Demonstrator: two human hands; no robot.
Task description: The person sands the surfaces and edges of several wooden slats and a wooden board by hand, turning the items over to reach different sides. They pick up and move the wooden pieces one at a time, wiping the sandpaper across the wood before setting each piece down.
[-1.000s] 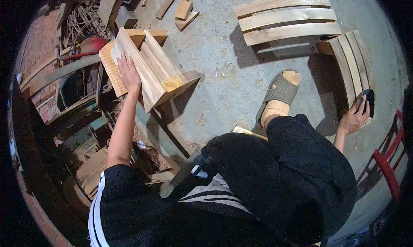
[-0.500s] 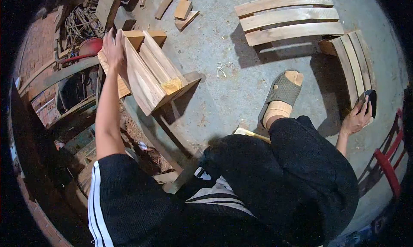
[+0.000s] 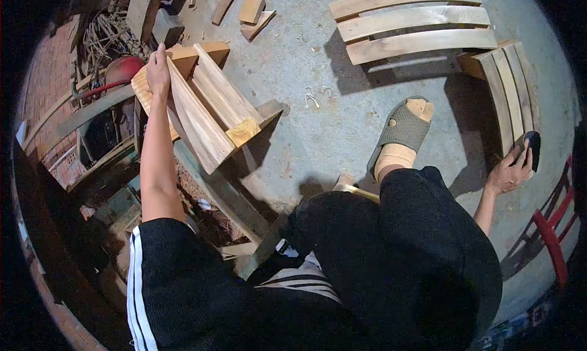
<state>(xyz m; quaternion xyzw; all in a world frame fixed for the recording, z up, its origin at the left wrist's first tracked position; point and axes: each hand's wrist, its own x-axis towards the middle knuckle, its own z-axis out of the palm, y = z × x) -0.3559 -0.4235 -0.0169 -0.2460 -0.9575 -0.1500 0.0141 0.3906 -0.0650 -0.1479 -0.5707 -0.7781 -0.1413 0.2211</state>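
Notably, the frame (image 3: 226,93) has shifted: over the last second its near corner has come slightly towards the wearer, while the floor (image 3: 306,146) scraps have drifted the other way in view, so not all of it is head motion. Whether it was turned, tipped or both: cannot tell. It stands tilted on the wearer's left, partly over a ridged board (image 3: 140,85); what bears its weight is hidden. The far slats (image 3: 411,21) and near slats (image 3: 509,89) lie on the floor to the right, no clear change. Left arm (image 3: 158,152) reaches well forward, nearly straight. Right forearm (image 3: 486,209) emerges beyond the thigh (image 3: 437,229), reaching out to the side; its elbow is hidden. Left hand (image 3: 158,76) shows the main change: a second ago it lay flat, fingers spread, on the frame's side board; now it is at the far end, fingers closed over the upper edge, apparently gripping. Judgement: for the work, that means steering the frame rather than merely pressing on it. Right hand (image 3: 510,172) is bent around a black pad (image 3: 536,150) at the near end of the near slats, fingers curled on it, grip much as before. Pad's underside and exact contact with the wood: not visible.
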